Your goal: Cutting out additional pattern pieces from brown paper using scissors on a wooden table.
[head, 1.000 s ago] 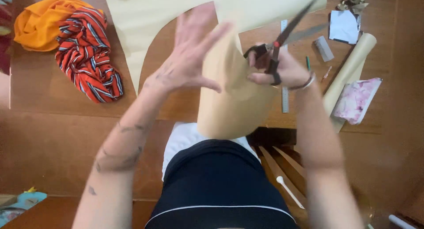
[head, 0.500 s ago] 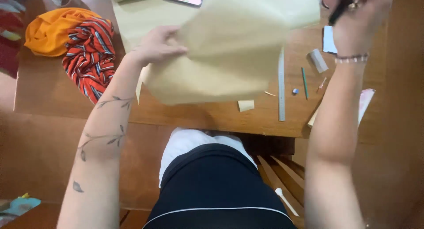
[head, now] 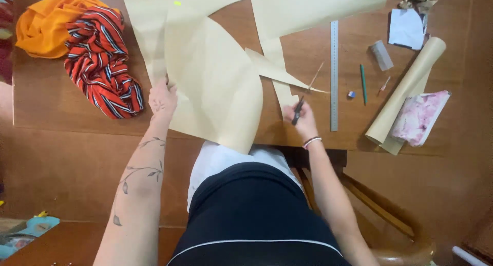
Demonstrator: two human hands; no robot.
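My left hand [head: 162, 99] rests palm down on the left edge of a curved piece of tan pattern paper [head: 215, 86] that lies on the wooden table [head: 61, 117] and hangs a little over its near edge. My right hand [head: 303, 121] grips the dark handles of a pair of scissors [head: 307, 94], whose blades point up and away over the table. A narrow pointed offcut of tan paper [head: 280, 73] lies just left of the blades. A larger tan sheet [head: 308, 6] covers the far side of the table.
A steel ruler [head: 334, 73] lies upright right of the scissors, then a green pencil [head: 363, 83], a small eraser [head: 351, 94], a paper roll [head: 405, 89] and pink patterned cloth [head: 421, 117]. Orange cloth [head: 46, 22] and red striped cloth [head: 100, 65] sit far left.
The curved paper piece came down from the air and now lies flat on the table. My right hand dropped from the upper right to the table's near edge with the scissors.
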